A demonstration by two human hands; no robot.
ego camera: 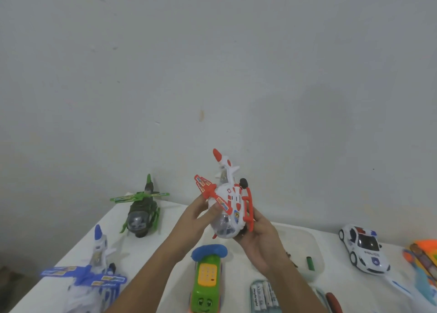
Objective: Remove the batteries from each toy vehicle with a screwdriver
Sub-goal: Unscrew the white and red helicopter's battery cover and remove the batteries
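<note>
We hold the red-and-white toy helicopter (228,206) up off the white table (146,249) with both hands, its clear nose toward us and its tail pointing up at the grey wall (212,64). Our left hand (197,214) is closed on it from the left, fingers under the red rotor blade, and our right hand (256,236) cups its underside and right side beside the red skid. On the table to the left sits a green-and-black helicopter (142,212), and nearer us a blue-and-white helicopter (91,277), which looks blurred. Just below our hands lies a green toy phone (207,282) with a blue handset and yellow keypad. To its right we see a pack of batteries (263,297), and beside that a red handle (333,302) at the bottom edge; we cannot tell whether it is the screwdriver. A clear tray (318,249) behind our right wrist holds a green battery (310,263). Further right stands a white police car (364,250).
</note>
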